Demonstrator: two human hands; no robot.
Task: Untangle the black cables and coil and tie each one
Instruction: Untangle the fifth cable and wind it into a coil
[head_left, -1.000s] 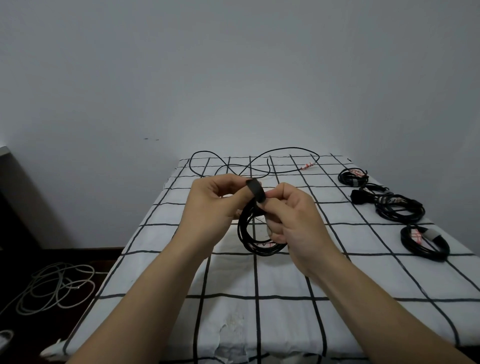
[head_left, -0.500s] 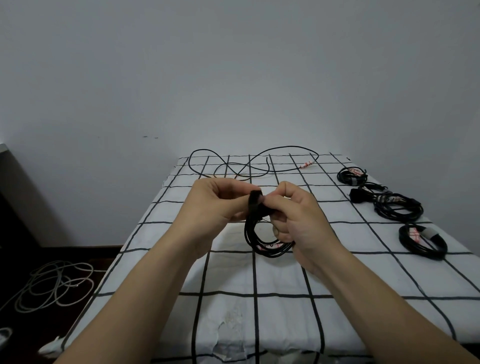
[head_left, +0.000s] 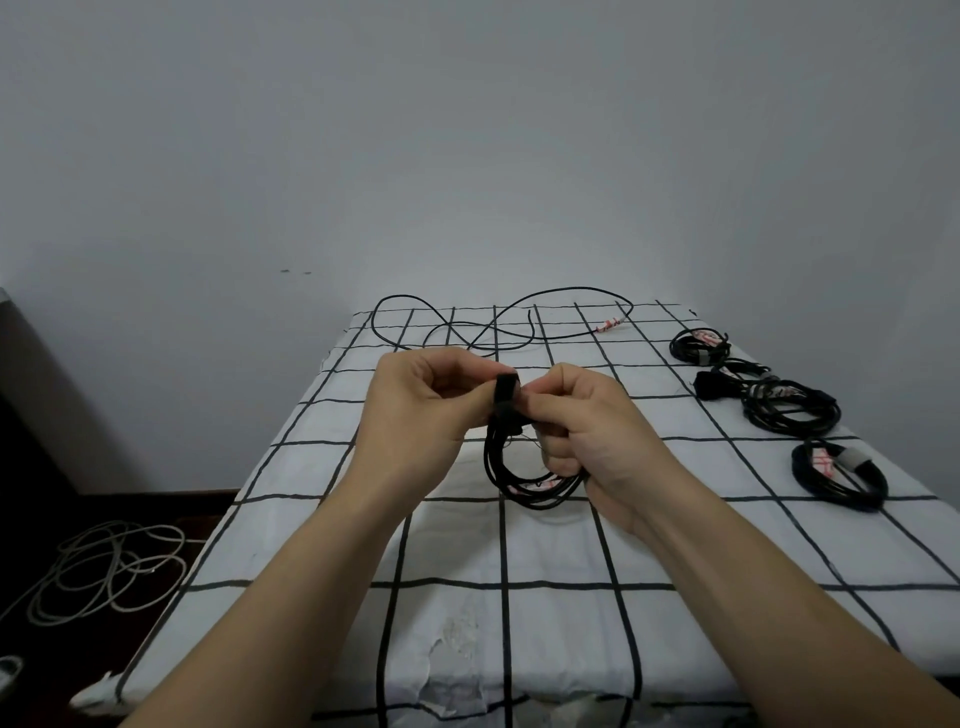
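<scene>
A small coil of black cable (head_left: 524, 478) hangs in the air above the middle of the table. A black strap (head_left: 506, 396) wraps the top of the coil. My left hand (head_left: 421, 415) pinches the strap from the left. My right hand (head_left: 587, 431) pinches the strap from the right, its lower fingers curled round the coil. One loose black cable (head_left: 498, 322) lies in wide loops at the far edge of the table. Three tied black coils sit along the right side: the far coil (head_left: 698, 345), the middle coil (head_left: 789, 408) and the near coil (head_left: 839, 473).
The table carries a white cloth with a black grid (head_left: 467, 597). A grey wall stands close behind it. On the dark floor to the left lies a heap of pale cable (head_left: 104, 569).
The strap's free end, sticking up a second ago, now lies wrapped down over the coil. Both hands have drawn closer together at the top of the coil.
</scene>
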